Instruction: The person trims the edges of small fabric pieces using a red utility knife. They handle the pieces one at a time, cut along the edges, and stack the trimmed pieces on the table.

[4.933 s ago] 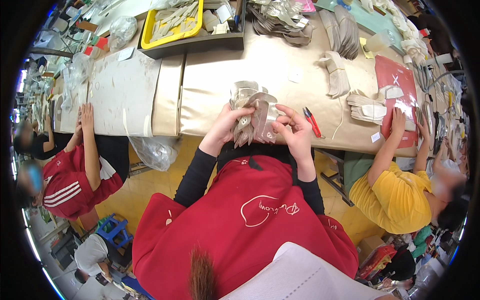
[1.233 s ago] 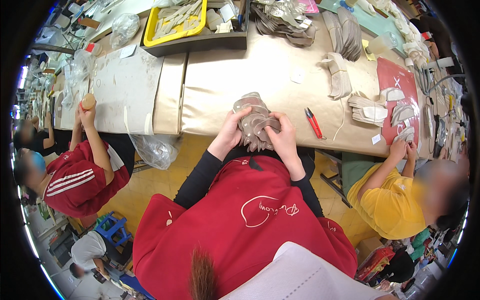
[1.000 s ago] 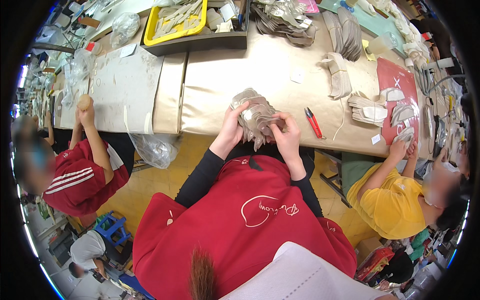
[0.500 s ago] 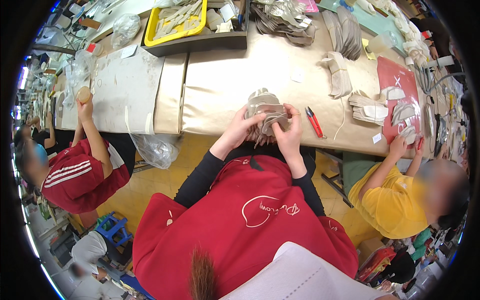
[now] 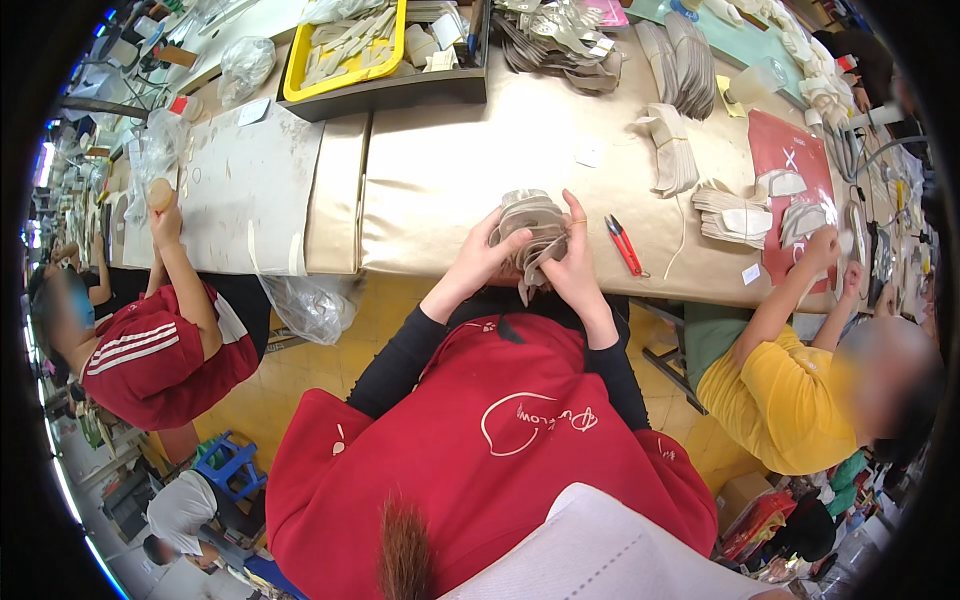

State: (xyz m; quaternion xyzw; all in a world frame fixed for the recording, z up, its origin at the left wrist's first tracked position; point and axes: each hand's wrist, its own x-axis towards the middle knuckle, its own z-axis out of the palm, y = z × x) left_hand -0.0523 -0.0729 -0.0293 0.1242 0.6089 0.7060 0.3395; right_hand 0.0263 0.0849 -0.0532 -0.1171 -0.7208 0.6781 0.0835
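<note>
A stack of thin, curved, grey-beige cut pieces (image 5: 533, 218) is held upright between my two hands at the table's near edge. My left hand (image 5: 487, 252) wraps its left side, the thumb laid across the front. On the lower right, my right hand (image 5: 574, 268) grips the stack with its thumb, while a finger with a ring points up beside it. Whether the pieces are leather or fabric I cannot tell. To the right of my right hand lies a pair of red-handled snips (image 5: 625, 246) on the brown-covered table (image 5: 450, 190).
A black tray (image 5: 440, 95) with a yellow basket (image 5: 290, 75) of strips stands at the back left. Tied bundles of grey pieces (image 5: 672, 150) lie to the right, near a red sheet (image 5: 770, 145). Co-workers sit on both sides, in red (image 5: 150, 340) and yellow (image 5: 790, 400).
The pieces in my hands have shifted from a loose fan into a more gathered stack. My right finger now points higher. The co-worker in yellow has raised a hand from the pieces.
</note>
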